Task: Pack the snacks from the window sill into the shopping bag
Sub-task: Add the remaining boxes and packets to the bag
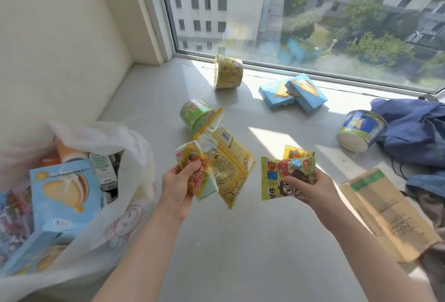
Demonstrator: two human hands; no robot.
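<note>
Two hands hover over a pale window sill (240, 241), each full of snacks. At the left edge a white plastic shopping bag (134, 155) stands open. Inside lie a large blue box (65, 191) printed with a cream-filled cake, a second blue box (36, 248) below it, a small white carton (103, 171) and something orange (69, 153) deeper in. The left hand (178, 186) grips a bunch just right of the bag's rim: a yellow packet (231, 164), a green-and-white pack (208, 191) and an orange wrapper (195, 164) pinched under the thumb. The right hand (310, 188) pinches a yellow-green packet (277, 176) with a cartoon face, and a smaller yellow packet (297, 151) sits behind it. Three containers lie on their sides on the sill beyond. A green cup (197, 115) is right behind the left hand's bunch, a yellow tub (228, 72) is near the window (313, 25) frame, and a blue tub (360, 130) at right is just beside a heap of blue cloth (414, 128). A pair of blue boxes (305, 94) overlaps in the sun between the tubs. A flat brown paper bag (385, 215) lies beside the right forearm.
</note>
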